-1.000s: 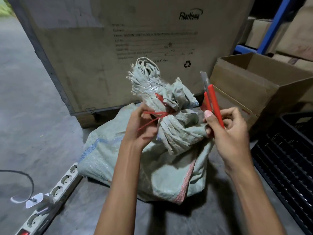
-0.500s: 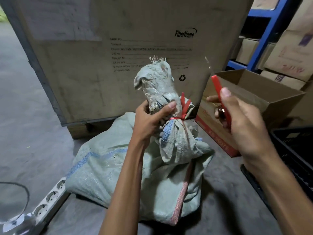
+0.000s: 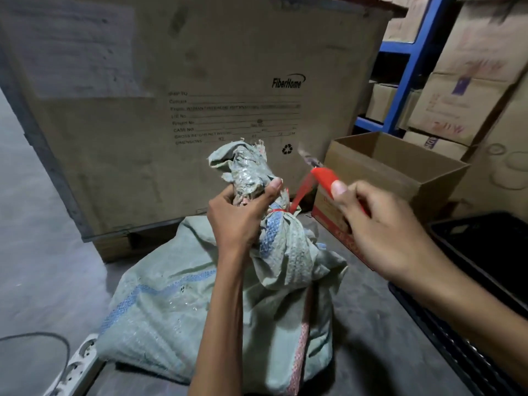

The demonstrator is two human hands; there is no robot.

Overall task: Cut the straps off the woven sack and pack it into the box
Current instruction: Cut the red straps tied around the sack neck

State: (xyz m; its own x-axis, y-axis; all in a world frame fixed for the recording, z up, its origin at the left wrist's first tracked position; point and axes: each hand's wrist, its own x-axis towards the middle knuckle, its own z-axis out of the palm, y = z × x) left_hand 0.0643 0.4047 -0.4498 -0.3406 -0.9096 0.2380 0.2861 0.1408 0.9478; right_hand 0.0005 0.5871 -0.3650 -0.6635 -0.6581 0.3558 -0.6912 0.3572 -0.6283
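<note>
The woven sack (image 3: 177, 315) lies on the floor, its bunched neck clenched in the left hand (image 3: 238, 221) just above the red strap (image 3: 297, 198). The right hand (image 3: 380, 230) grasps red-handled cutters (image 3: 325, 178), blurred, beside the open box (image 3: 405, 178).

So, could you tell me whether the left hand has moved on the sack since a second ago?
Yes. The left hand has shifted up from the red strap to grip the sack's bunched neck above the tie.
</note>
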